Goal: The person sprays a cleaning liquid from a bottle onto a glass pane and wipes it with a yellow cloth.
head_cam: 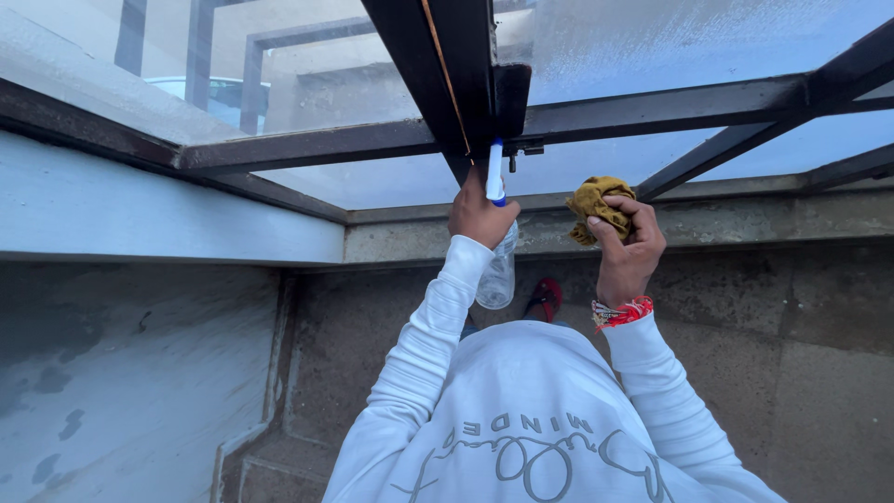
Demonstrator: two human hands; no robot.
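Observation:
My left hand (480, 219) grips a clear plastic spray bottle (496, 275) by its neck. Its white and blue nozzle points at the dark metal window frame (456, 84). My right hand (629, 251) is closed around a crumpled mustard-yellow cloth (599, 205), held just below the frame's lower bar. A red woven band (622, 312) circles my right wrist. Both arms are in white sleeves and reach out from my white hooded top.
Frosted glass panes (670, 37) fill the dark frame, with a small latch (521, 147) at the bar joint. A concrete ledge (764, 219) runs under the window. A pale painted wall (121, 373) is on the left, and a red sandal (546, 296) shows on the concrete floor.

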